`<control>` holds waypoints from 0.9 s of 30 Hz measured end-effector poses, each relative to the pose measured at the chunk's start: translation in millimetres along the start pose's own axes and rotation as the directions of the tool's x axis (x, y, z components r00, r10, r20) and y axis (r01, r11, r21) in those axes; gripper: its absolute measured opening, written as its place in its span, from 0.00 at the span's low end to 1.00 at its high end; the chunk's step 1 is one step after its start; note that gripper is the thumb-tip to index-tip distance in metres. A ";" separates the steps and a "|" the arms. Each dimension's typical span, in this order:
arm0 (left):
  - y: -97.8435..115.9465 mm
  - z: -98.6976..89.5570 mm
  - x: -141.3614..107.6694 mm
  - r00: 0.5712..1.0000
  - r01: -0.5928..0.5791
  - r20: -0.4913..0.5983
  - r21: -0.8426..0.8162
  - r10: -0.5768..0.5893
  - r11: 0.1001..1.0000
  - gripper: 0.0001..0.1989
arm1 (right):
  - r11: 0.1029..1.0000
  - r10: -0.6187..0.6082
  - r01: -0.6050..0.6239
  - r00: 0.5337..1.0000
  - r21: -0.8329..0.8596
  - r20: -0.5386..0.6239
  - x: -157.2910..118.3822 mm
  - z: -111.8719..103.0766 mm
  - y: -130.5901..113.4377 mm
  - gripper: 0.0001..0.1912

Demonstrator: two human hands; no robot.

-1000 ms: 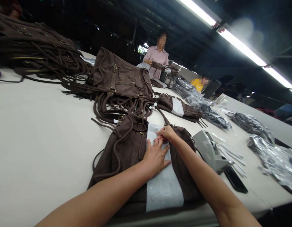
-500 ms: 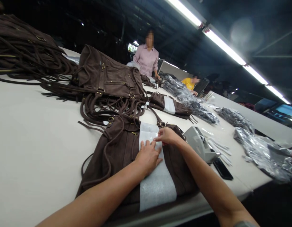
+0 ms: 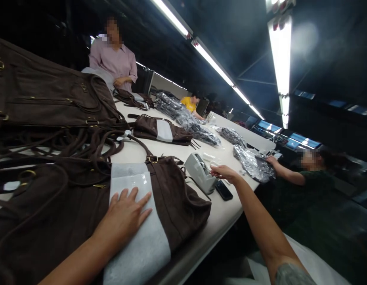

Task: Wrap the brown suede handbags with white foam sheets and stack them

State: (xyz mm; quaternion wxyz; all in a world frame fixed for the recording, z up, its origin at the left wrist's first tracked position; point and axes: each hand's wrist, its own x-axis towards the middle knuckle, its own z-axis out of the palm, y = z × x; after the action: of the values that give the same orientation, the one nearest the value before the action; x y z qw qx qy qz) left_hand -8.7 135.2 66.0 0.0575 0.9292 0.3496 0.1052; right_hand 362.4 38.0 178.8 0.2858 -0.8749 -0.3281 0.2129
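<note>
A dark brown handbag point(image 3: 179, 198) lies in front of me with a white paper-like band point(image 3: 148, 241) wrapped round its middle. My left hand point(image 3: 122, 215) rests flat on this band, fingers spread. Shiny clear tape point(image 3: 144, 180) shows on the band's overlapping edge above the fingers. My right hand point(image 3: 226, 173) is at the grey tape dispenser point(image 3: 198, 170), to the right of the bag. Its fingertips are pinched together by the dispenser's front end; any tape between them is too small to make out.
A black phone point(image 3: 224, 190) lies beside the dispenser. Another brown bag point(image 3: 52, 91) stands at left, and a banded one point(image 3: 142, 128) lies beyond. Plastic-wrapped bags point(image 3: 183, 116) line the table's far part. Co-workers stand around: a pink shirt point(image 3: 124, 59), a yellow shirt point(image 3: 188, 103), a hand at right point(image 3: 272, 159).
My right hand has left the band and moved right to the tape dispenser. My left hand stays on the band, its fingers now more spread. The view has turned to the right.
</note>
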 end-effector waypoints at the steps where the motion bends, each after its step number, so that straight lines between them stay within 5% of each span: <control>1: -0.6 0.9 -0.3 1.000 0.001 -0.003 0.004 -0.001 1.000 0.23 | 1.000 0.006 -0.006 1.000 0.007 0.016 2.2 1.8 2.3 0.20; 11: -3.5 3.3 1.2 0.999 -0.029 -0.041 0.033 0.030 0.999 0.24 | 0.993 0.007 -0.020 0.994 0.116 0.110 14.6 -4.4 9.6 0.13; 19: -3.1 3.7 2.1 1.000 -0.020 0.000 0.071 0.020 0.997 0.24 | 0.905 -0.280 0.301 0.953 0.299 -0.114 -25.4 -22.6 32.4 0.25; 27: -7.2 8.1 2.9 0.997 -0.069 -0.043 0.046 0.071 0.997 0.25 | 0.952 -0.209 0.241 0.962 0.189 -0.173 -48.6 6.0 76.5 0.24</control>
State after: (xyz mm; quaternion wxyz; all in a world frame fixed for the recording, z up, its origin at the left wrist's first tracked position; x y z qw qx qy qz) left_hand -9.2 142.3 57.4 0.0252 0.9393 0.3204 0.1200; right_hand 359.9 -41.2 134.4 0.4224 -0.8103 -0.3793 0.1451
